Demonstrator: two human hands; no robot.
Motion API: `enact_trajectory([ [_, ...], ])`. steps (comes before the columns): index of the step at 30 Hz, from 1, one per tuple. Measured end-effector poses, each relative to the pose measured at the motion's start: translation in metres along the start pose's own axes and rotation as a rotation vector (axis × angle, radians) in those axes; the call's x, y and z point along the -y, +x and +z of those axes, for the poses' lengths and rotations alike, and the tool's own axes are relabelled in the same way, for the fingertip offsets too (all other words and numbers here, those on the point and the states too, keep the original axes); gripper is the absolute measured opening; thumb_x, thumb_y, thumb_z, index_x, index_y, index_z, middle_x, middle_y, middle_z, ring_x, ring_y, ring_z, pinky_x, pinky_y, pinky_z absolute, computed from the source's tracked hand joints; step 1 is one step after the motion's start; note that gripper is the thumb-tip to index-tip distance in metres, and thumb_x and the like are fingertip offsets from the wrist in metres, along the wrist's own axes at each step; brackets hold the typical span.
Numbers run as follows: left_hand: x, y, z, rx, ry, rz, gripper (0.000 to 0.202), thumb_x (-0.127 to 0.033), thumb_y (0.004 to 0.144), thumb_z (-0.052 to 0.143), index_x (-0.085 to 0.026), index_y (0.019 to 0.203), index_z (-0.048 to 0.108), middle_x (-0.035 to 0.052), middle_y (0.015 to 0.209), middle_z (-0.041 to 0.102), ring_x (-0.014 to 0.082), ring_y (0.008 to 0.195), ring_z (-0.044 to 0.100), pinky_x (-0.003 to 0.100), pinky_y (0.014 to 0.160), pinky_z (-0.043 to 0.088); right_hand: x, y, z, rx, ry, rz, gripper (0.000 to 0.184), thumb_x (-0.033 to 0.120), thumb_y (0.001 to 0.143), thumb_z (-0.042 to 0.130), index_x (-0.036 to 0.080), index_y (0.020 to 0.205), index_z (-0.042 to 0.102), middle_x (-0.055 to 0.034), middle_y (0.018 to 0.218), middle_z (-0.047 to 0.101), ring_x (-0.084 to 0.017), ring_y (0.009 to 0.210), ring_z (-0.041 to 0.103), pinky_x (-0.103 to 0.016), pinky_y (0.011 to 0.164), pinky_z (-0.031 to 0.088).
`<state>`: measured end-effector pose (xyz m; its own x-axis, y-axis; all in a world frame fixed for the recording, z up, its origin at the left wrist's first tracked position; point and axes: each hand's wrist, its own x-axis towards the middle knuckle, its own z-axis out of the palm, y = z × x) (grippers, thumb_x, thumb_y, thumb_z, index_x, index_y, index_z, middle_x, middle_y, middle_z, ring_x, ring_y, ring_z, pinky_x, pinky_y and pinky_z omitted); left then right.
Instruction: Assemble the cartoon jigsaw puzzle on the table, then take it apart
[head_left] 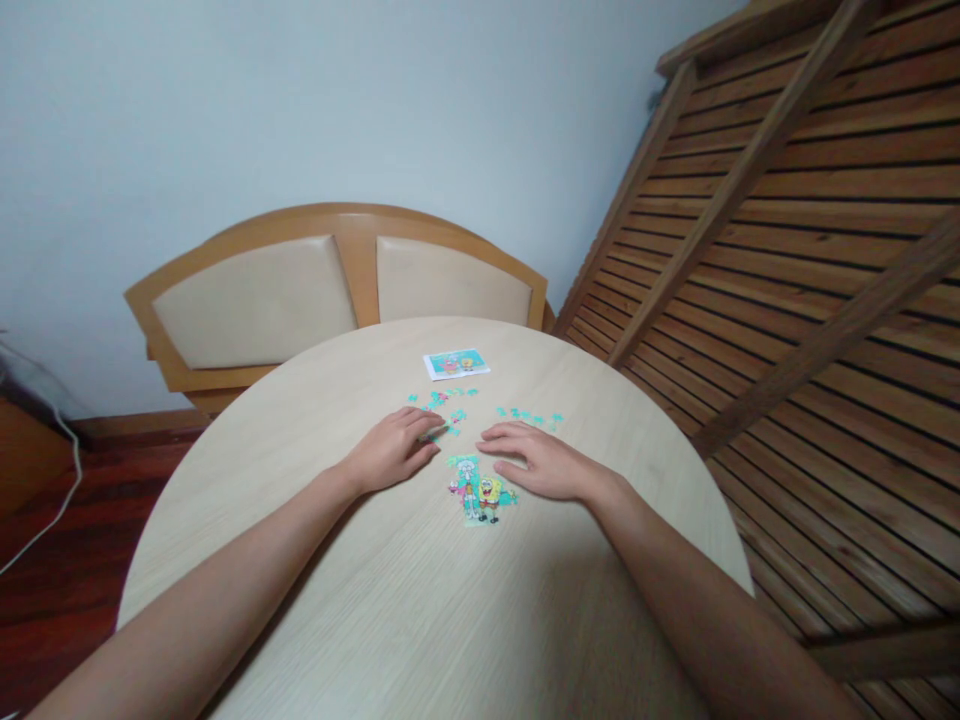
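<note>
- Resting palm down on the round pale wooden surface, the left hand has its fingers loosely curled, with the tips at the near edge of a scatter of loose turquoise puzzle pieces.
- One small piece lies right at those fingertips. I cannot tell whether it is pinched or only touched.
- The right hand lies flat, with its fingers stretched out towards the left and spread a little, gripping nothing.
- Its fingertips are just above the top edge of the assembled puzzle section.
- That joined section, which shows cartoon figures on turquoise, lies flat between the two hands, slightly nearer the person than the fingertips.
- A second, smaller row of loose pieces lies just beyond the right hand.
- A small picture card in the same colours lies flat farther back, near the far edge of the surface.
- Behind the surface stands a curved wooden bench back with two cream pads.
- A slatted wooden frame leans at the right.
</note>
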<state>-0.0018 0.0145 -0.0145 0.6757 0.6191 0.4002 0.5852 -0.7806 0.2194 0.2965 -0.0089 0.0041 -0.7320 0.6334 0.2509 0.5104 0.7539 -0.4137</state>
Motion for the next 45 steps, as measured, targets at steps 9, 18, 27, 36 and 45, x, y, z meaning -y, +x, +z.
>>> enact_trajectory([
  [9,0.000,0.003,0.013,0.138,0.013,0.012,0.054,-0.028,0.099,0.048,-0.018,0.151,0.039,0.0152,0.149,0.050,0.0332,0.140,0.042,0.056,0.116,0.033,0.007,0.005,0.010,0.042,-0.029,-0.017,0.047,0.038,0.095,0.060,0.026,0.140,0.060,-0.0108,0.143,0.058,-0.026,0.134,0.051,-0.046,0.116,0.038],
  [18,-0.008,0.008,0.004,0.103,0.064,0.051,0.047,-0.039,0.102,0.046,-0.014,0.141,0.051,0.0170,0.126,0.060,0.0309,0.118,0.054,0.050,0.105,0.041,0.016,0.008,0.011,0.073,-0.064,-0.018,0.045,0.050,0.093,0.062,0.026,0.131,0.067,-0.0110,0.144,0.057,-0.027,0.133,0.051,-0.045,0.114,0.039],
  [27,-0.009,0.008,0.001,0.103,0.078,0.126,0.035,-0.037,0.104,0.046,-0.018,0.126,0.065,0.0125,0.129,0.064,0.0281,0.122,0.055,0.046,0.107,0.039,0.004,0.001,-0.001,0.060,-0.065,0.024,0.044,0.051,0.089,0.067,0.025,0.124,0.072,-0.0113,0.138,0.061,-0.028,0.129,0.054,-0.046,0.113,0.038],
  [36,-0.023,0.011,-0.006,0.112,-0.035,0.211,0.021,-0.033,0.101,0.052,-0.020,0.102,0.069,0.0067,0.105,0.072,0.0211,0.102,0.065,0.038,0.099,0.044,-0.009,-0.007,-0.013,0.108,-0.050,0.125,0.050,0.055,0.085,0.070,0.024,0.124,0.073,-0.0127,0.143,0.057,-0.030,0.135,0.050,-0.045,0.116,0.036],
  [45,-0.026,0.009,0.001,0.087,-0.118,0.079,0.023,-0.034,0.098,0.058,-0.020,0.114,0.065,0.0084,0.108,0.070,0.0230,0.104,0.063,0.037,0.093,0.048,-0.006,-0.006,-0.012,0.081,-0.030,0.097,0.047,0.054,0.084,0.071,0.025,0.122,0.074,-0.0115,0.140,0.059,-0.029,0.133,0.052,-0.045,0.116,0.036],
])
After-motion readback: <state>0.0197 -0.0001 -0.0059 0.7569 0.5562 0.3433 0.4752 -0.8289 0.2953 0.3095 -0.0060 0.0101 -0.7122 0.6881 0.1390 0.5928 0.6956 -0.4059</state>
